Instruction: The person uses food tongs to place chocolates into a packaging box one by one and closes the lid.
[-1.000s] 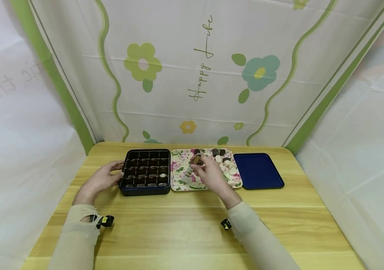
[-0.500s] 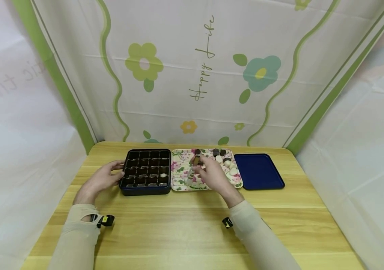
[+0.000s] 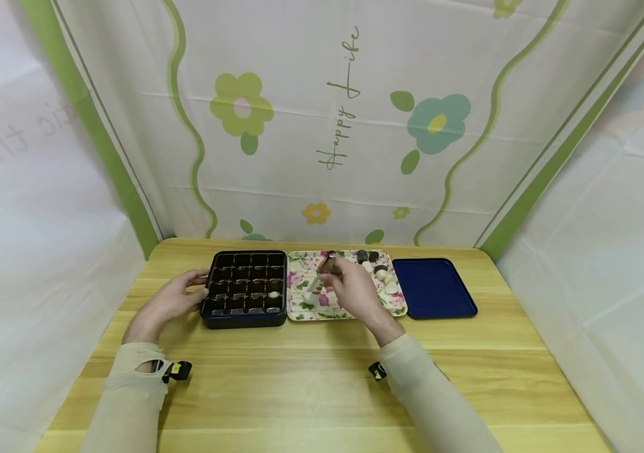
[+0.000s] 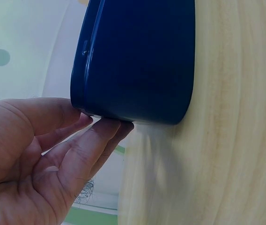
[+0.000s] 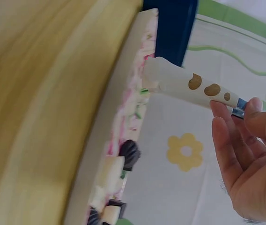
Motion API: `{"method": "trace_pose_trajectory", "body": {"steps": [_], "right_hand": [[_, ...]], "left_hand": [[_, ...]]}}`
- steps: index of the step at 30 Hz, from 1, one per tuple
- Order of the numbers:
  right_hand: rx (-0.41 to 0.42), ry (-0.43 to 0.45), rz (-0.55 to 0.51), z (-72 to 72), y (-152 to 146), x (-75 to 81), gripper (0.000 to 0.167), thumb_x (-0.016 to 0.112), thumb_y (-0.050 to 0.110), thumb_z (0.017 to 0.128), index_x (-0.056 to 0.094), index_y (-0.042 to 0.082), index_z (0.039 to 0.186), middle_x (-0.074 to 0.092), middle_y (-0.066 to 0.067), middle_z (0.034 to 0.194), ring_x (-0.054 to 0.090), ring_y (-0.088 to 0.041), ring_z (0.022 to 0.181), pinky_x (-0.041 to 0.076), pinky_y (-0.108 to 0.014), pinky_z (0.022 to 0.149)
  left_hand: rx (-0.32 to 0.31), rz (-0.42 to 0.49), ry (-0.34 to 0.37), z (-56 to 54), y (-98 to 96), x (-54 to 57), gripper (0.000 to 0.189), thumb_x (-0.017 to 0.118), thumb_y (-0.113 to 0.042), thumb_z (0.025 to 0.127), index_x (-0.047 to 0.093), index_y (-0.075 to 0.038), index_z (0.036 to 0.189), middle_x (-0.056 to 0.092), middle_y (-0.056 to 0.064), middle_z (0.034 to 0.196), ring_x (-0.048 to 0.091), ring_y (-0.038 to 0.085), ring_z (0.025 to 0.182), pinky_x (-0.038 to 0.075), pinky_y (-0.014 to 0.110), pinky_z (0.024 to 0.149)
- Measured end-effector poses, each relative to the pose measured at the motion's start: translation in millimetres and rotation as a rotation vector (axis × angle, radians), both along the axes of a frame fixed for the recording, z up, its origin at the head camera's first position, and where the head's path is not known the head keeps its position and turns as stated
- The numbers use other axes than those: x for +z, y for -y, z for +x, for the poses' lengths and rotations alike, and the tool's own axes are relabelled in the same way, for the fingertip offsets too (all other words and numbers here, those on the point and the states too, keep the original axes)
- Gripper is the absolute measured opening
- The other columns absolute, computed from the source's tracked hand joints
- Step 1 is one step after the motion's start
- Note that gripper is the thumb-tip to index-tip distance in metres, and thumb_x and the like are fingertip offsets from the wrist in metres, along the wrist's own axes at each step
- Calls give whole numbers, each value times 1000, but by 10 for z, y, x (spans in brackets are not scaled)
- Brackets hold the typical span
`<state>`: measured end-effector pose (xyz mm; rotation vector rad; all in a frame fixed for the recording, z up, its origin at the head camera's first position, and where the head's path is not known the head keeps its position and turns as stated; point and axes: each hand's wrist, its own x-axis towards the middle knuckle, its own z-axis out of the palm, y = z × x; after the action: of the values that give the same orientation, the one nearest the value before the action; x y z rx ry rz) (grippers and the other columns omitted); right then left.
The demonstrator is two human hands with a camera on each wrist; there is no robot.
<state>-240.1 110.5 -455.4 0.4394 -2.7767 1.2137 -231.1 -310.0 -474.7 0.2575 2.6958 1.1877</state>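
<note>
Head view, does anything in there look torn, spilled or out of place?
Yes: the left sleeve has a gap near the wrist with skin showing through, so it looks torn, though it may be a deliberate opening. Nothing looks spilled; the small pieces scattered outside the box lie on the floral tray.

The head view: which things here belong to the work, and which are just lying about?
Seemingly in use:
translucent white, brown-spotted tool, pinched by the right hand
rectangular floral tray
small dark and white pieces
navy, compartmented box, touched by the left hand

Seemingly just there:
flat square blue tray
white floral cloth
</note>
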Motion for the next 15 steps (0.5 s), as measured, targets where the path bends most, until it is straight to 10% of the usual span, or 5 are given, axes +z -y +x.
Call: {"method": "trace_pose_trajectory", "body": {"steps": [15], "right_hand": [[54,-65,-61,156,289,337,13,76,15,114,81,16,126,89,-6,122,89,-21,90,43,-21,51]], "left_hand": [[3,24,26,-5,1,-1,63,58,-5,121,34,16,175,48,48,171,67,63,145,71,26,87]]}}
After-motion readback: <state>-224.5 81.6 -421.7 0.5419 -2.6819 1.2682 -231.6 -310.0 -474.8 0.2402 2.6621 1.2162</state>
